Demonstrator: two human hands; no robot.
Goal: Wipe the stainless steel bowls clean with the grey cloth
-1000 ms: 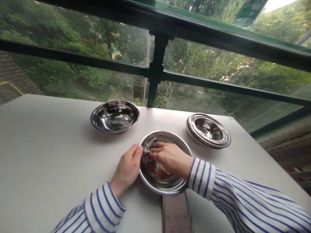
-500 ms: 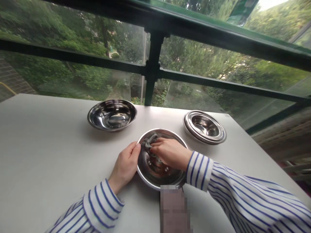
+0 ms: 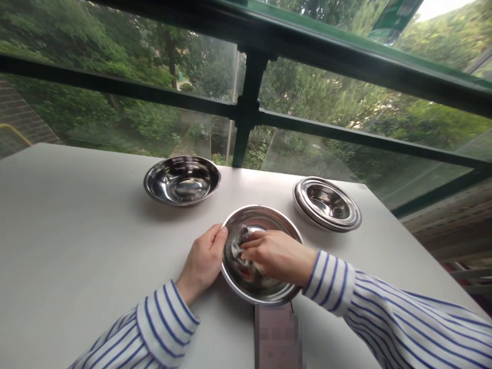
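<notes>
Cloth (image 3: pixel 237 251) in right grip (image 3: pixel 277 256); inside bowl (image 3: pixel 272 217)

Soft daylight enters through the window (image 3: pixel 307 95) — sky (image 3: pixel 438 7) blown out white at upper right — and pales the table (image 3: pixel 96 246); faint shadows under the bowls (image 3: pixel 279 224), sharp glints inside. Edges stretch and smear, the lower right edge is dim, coarse pixels mask a patch (image 3: pixel 275 335) at bottom centre

No lettering, labels, numbers — none legible
</notes>
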